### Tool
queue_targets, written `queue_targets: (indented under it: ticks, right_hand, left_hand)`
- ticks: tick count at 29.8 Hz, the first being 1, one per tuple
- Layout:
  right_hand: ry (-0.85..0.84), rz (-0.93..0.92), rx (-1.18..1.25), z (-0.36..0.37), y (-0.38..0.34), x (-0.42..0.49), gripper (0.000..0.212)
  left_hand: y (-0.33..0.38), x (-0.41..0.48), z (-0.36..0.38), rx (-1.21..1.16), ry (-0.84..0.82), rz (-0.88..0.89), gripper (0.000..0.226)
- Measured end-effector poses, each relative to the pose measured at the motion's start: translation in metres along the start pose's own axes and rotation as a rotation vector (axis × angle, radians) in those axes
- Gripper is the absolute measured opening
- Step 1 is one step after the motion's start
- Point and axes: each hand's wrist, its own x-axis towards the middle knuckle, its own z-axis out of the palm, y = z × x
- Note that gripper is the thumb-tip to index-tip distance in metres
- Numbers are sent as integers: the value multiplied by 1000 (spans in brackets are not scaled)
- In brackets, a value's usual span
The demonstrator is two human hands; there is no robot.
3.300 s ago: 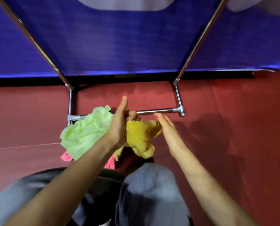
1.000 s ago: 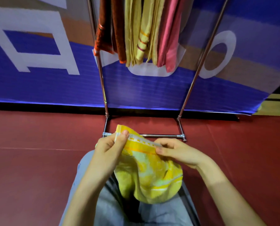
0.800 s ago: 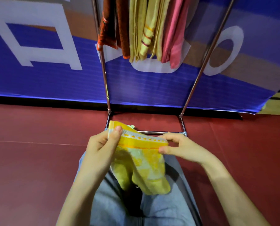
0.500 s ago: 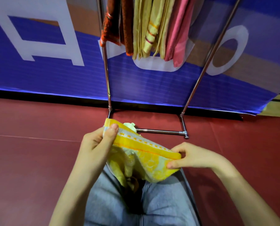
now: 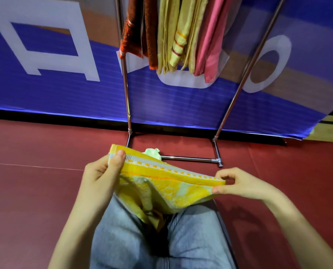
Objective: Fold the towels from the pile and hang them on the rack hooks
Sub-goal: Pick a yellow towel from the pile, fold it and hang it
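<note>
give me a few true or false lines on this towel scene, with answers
1. The left hand and right hand each pinch the yellow towel. True.
2. A pink towel hangs between the uprights of the rack. True.
3. The yellow towel hangs on the rack. False: it is held stretched over the person's lap.
4. Only one towel hangs there. False: several hang side by side.
</note>
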Motion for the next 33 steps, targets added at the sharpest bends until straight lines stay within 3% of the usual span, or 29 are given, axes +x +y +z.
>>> queue_targets:
  ticks: [6,10,13,16,19,22,29,33]
  right_hand:
    - [-123,35,37,3,2,2,14]
    - [-210,68,-6,9,8,2,45]
    - [-273,76,-9,7,7,1,44]
    - [-213,-7,-74,4,10,-1,57]
    - [-179,11,-53,-1,12,-5,46]
    - [-176,100,122,-4,16,-11,40]
    - [95,147,616,-2,32,-20,72]
    - [182,178,696,3,26,-21,77]
  left_hand:
    - [3,4,-18,-48,126,38,40]
    - [2,6,-18,-61,134,17,38]
    - [-1,9,-21,-49,131,2,39]
    - [-3,9,-24,-56,114,9,43]
    - [-5,9,-23,-62,117,1,43]
    - [-6,10,-26,-86,125,-5,46]
    - [-12,12,-31,-122,141,-1,59]
    - [-14,10,-29,-138,118,-17,51]
